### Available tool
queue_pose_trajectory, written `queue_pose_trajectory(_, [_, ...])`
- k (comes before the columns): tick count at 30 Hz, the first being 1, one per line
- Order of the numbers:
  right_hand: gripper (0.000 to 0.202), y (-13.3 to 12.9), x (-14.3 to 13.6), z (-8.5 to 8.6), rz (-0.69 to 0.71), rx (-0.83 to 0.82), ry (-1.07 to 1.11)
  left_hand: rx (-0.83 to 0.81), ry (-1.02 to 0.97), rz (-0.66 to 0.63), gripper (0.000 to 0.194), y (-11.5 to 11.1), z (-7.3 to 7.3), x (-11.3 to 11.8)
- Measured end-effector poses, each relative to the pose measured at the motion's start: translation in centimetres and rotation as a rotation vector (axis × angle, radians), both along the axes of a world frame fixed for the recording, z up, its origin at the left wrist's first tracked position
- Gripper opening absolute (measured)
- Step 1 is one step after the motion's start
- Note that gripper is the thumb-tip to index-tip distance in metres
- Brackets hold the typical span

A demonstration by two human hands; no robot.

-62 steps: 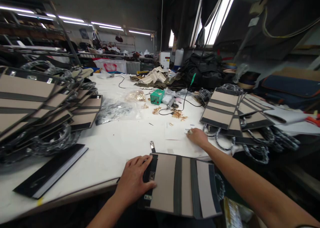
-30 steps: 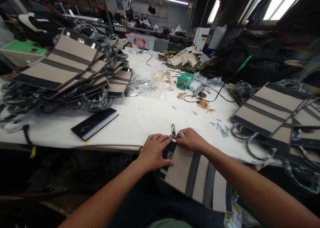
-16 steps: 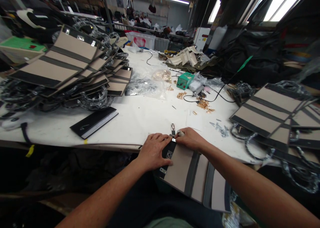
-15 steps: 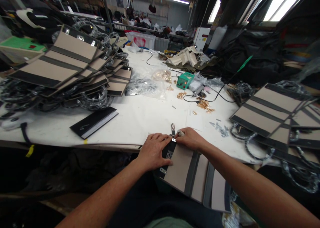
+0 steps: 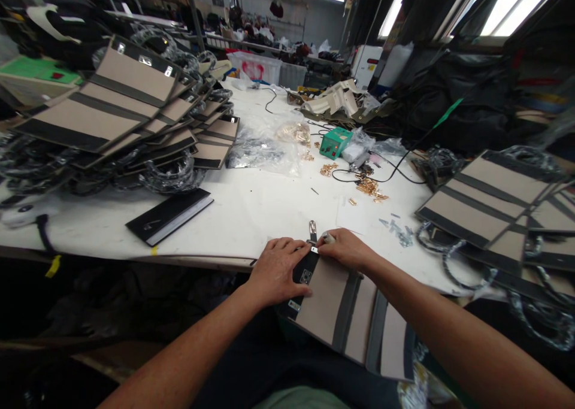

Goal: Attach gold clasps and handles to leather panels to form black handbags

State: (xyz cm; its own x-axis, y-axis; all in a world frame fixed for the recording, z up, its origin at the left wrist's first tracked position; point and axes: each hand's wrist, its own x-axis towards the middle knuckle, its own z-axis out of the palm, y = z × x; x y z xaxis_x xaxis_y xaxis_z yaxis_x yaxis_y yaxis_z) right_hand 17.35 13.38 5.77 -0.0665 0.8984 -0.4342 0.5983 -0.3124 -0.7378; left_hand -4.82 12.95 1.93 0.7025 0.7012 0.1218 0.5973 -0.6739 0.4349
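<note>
A beige panel with dark bands (image 5: 326, 301) lies tilted at the table's front edge, partly over my lap. Small metal plates sit along its dark left strip. My left hand (image 5: 279, 272) is pressed on that strip, thumb and fingers spread on either side of it. My right hand (image 5: 345, 249) is closed around a small tool with a pale, rounded end (image 5: 329, 238), beside the top metal plate (image 5: 314, 250). The tool's tip is hidden by my fingers. A strap end with a shiny metal piece (image 5: 312, 229) sticks out past the panel's top corner.
Stacked panels (image 5: 121, 100) with wrapped handles stand at the left, more panels (image 5: 476, 199) at the right. A black notebook (image 5: 171, 216), a green box with a cable (image 5: 335, 142), gold hardware (image 5: 368, 187) and silver plates (image 5: 402, 235) lie on the white table (image 5: 251, 211).
The camera view has shifted slightly. Both hands stay at the same place on the panel, with no clear change in their grip.
</note>
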Motion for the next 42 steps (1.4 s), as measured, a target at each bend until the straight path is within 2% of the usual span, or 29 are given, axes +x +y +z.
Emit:
queue_pose_trajectory(10, [0.015, -0.1, -0.6, 0.0, 0.056, 0.085, -0.126, -0.009, -0.033, -0.001, 0.093, 0.1, 0.1, 0.0])
queue_pose_trajectory(12, [0.012, -0.3, -0.8, 0.0, 0.058, 0.123, -0.181, -0.004, -0.053, 0.012, 0.081, 0.1, 0.2, 0.1])
queue_pose_trajectory(16, [0.008, -0.7, -0.7, 0.1, 0.064, 0.193, -0.285, 0.025, -0.081, 0.072, 0.046, 0.1, 0.1, 0.8])
queue_pose_trajectory(20, [0.01, -0.8, -0.3, 0.0, 0.039, 0.131, -0.19, 0.075, -0.08, 0.116, 0.025, 0.5, 0.0, 1.9])
queue_pose_trajectory(23, [0.009, -0.7, -0.1, -0.3, 0.045, 0.136, -0.192, 0.093, -0.099, 0.147, 0.018, 0.9, -0.2, 2.5])
queue_pose_trajectory(33, [0.013, -2.9, 0.4, -2.1, 0.138, 0.405, -0.533, 0.014, -0.144, 0.229, 0.013, 1.6, -0.5, 3.3])
queue_pose_trajectory(36, [0.008, -3.2, 0.7, -1.8, 0.138, 0.398, -0.453, -0.023, -0.149, 0.245, 0.014, 1.9, -0.3, 3.5])
queue_pose_trajectory(38, [0.011, -3.2, 0.9, -0.7, 0.084, 0.36, -0.303, -0.072, -0.144, 0.244, 0.013, 2.2, -0.1, 3.7])
queue_pose_trajectory(42, [0.033, -2.8, 1.1, 2.1, -0.22, 0.366, 0.06, -0.153, -0.134, 0.224, 0.01, 2.9, 0.4, 3.9])
